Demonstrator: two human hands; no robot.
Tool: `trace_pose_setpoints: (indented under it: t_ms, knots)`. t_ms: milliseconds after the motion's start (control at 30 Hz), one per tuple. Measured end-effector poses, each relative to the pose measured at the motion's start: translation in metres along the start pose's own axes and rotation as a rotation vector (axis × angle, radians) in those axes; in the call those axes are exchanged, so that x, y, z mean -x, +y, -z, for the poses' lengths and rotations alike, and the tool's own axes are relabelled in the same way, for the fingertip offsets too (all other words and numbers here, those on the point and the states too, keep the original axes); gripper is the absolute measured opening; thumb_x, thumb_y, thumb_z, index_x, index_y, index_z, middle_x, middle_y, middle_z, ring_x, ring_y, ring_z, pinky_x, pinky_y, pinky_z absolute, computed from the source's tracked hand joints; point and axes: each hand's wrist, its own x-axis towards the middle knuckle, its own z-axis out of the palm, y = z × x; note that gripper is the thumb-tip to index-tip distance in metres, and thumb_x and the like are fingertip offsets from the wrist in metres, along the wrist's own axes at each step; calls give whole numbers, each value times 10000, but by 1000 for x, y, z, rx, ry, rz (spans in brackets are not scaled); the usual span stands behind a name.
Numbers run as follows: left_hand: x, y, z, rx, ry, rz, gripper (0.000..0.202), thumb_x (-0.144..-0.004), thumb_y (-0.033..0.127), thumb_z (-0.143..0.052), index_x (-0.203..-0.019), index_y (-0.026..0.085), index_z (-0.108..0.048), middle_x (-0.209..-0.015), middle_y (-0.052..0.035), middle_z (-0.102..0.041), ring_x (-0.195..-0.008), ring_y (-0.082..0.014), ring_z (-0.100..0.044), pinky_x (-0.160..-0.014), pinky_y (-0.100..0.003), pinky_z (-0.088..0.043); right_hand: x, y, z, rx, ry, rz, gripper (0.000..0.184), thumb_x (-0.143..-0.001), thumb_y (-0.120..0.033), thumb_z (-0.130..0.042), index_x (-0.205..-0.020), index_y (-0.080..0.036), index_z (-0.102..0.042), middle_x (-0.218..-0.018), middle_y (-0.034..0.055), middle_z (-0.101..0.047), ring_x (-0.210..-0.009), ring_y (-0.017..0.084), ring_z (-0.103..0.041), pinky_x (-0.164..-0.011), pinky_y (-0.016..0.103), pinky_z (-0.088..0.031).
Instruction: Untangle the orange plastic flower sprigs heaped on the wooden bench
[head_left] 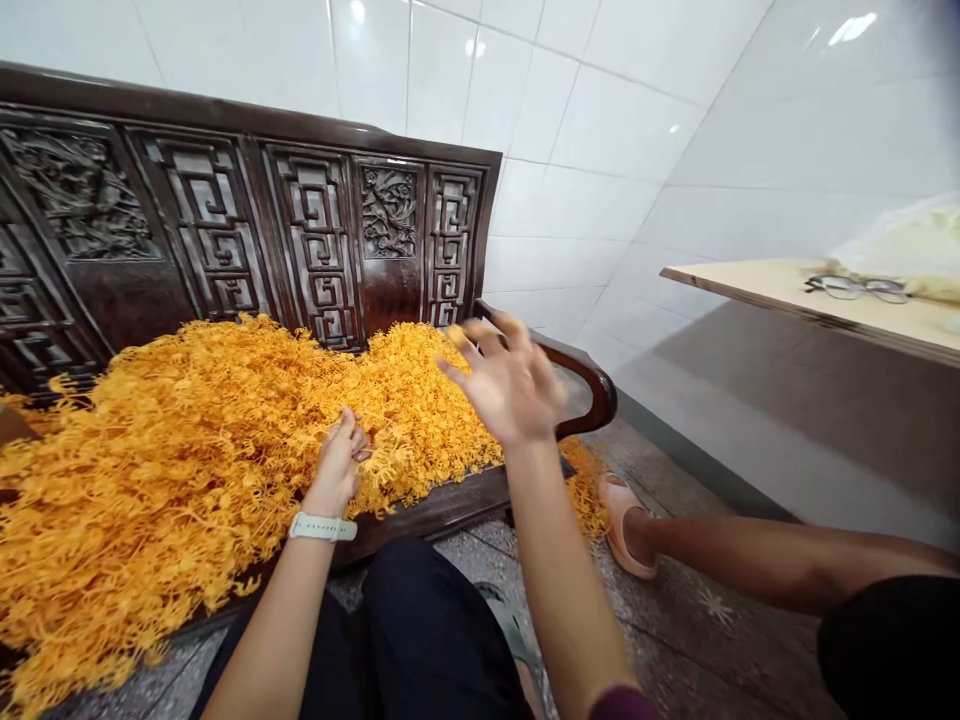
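Note:
A large heap of orange, thin-branched pieces, which look like plastic artificial flowers point(225, 430), covers the seat of a dark carved wooden bench point(390, 290). My left hand point(345, 455), with a pale watch band on its wrist, is closed in a pinch at the front of the heap. From its fingers an orange flower piece point(388, 455) sticks out to the right. My right hand point(514, 385) is raised near the bench's right end, fingers spread and slightly blurred. Something yellow shows at one of its fingertips; nothing else is seen in that hand.
The bench's curved armrest point(596, 390) stands just right of my right hand. More orange pieces point(586, 490) lie on the floor beside another person's foot in a pink sandal point(622, 525). A wooden shelf point(780, 290) at right bears eyeglasses point(859, 289) and a pale plastic bag point(911, 245).

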Motion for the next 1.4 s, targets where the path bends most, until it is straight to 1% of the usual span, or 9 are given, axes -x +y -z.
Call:
trace_pose_setpoints:
  t_ms: [67,133,433,633,767,867,1033,1300,1400]
  knots:
    - [-2,-11,-6,-1,14,25,532,-817,603,-846,-826,179,-526,-498,118,-304,-428,-47,-242,-430,-175,-194,-35,30,-8,-235,488,-344,513,-817,-687,-653,-1185,-333,-706,-1388,57,-696,-1252,291,-635,-996,507,-530]
    - [-4,-22,-11,3,25,54,560,-788,620,-860,-800,184,-508,-497,121,-285,-430,-48,-235,-430,-180,-186,-46,58,-20,-279,633,-487,415,-739,-534,-757,-1038,-248,-733,-1306,97,-733,-1241,299,-637,-992,467,-502]
    - [-6,-36,-24,111,68,-6,496,-851,541,-839,-799,189,-494,-565,97,-329,-468,-56,-252,-438,-171,-235,47,87,-67,-395,732,-624,283,-691,-410,-784,-868,-202,-711,-812,26,-709,-788,170,-658,-740,303,-527]
    - [-7,-15,-9,180,57,-21,549,-880,535,-811,-721,201,-405,-534,97,-277,-455,-66,-240,-434,-180,-256,52,-19,-45,-498,562,-236,261,-742,-153,-844,-939,-275,-724,-1023,8,-649,-858,113,-628,-768,240,-570]
    - [-14,-9,-5,182,67,-17,547,-926,530,-761,-701,199,-389,-515,93,-266,-447,-71,-245,-425,-179,-254,66,-67,-33,-542,90,157,217,-820,-267,-830,-995,-336,-723,-1007,22,-665,-691,106,-626,-562,222,-551]
    - [-13,-12,-5,168,64,-15,521,-943,524,-744,-710,193,-415,-511,93,-284,-447,-70,-249,-429,-179,-262,38,-47,-29,-586,-16,133,305,-892,-610,-690,-1039,-344,-717,-982,59,-697,-851,215,-722,-656,335,-616]
    - [-6,-18,-5,172,18,-38,533,-886,538,-804,-733,193,-428,-526,98,-302,-453,-65,-260,-441,-181,-259,-22,-3,-36,-588,323,-240,432,-923,-647,-574,-1153,-290,-650,-1281,106,-691,-1246,312,-655,-999,516,-582]
    - [12,-11,-18,118,-159,-100,445,-805,511,-883,-846,172,-598,-597,75,-419,-524,-72,-365,-541,-185,-371,41,4,-82,259,371,-318,535,-855,-517,-778,-1311,-264,-659,-1444,115,-636,-1310,304,-577,-1147,492,-424]
    - [23,-9,-24,88,-273,-119,413,-810,502,-876,-831,167,-636,-622,35,-493,-652,-106,-511,-704,-201,-475,54,17,-83,312,215,-377,404,-851,-476,-784,-1153,-217,-721,-1170,102,-743,-1079,274,-656,-999,428,-480]
